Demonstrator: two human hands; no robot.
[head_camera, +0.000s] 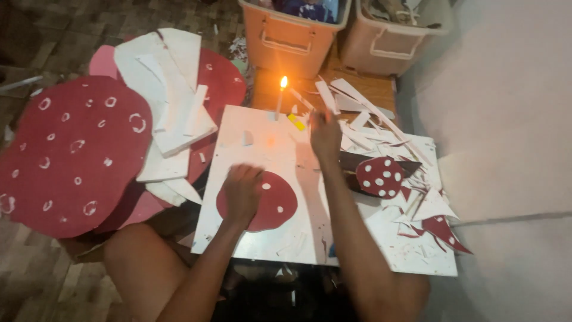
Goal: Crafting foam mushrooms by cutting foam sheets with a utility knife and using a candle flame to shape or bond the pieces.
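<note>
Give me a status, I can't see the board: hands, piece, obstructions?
Left hand flat on red cap cutout. Right hand raised near lit candle, grip unclear. Foam scraps crowd the white board.

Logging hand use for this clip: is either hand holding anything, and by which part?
Left hand presses flat on the dark red foam cap shape, no grip. Right hand is blurred; a hold cannot be told.

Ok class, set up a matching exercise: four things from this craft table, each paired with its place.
Things:
1. candle
2. left hand
3. big spotted shape
4. bins

Places:
A. far left, off the board
B. on the red cutout
C. top, behind the board
D. upright and lit at the board's far edge

Pairs: 1-D, 2-B, 3-A, 4-C
</note>
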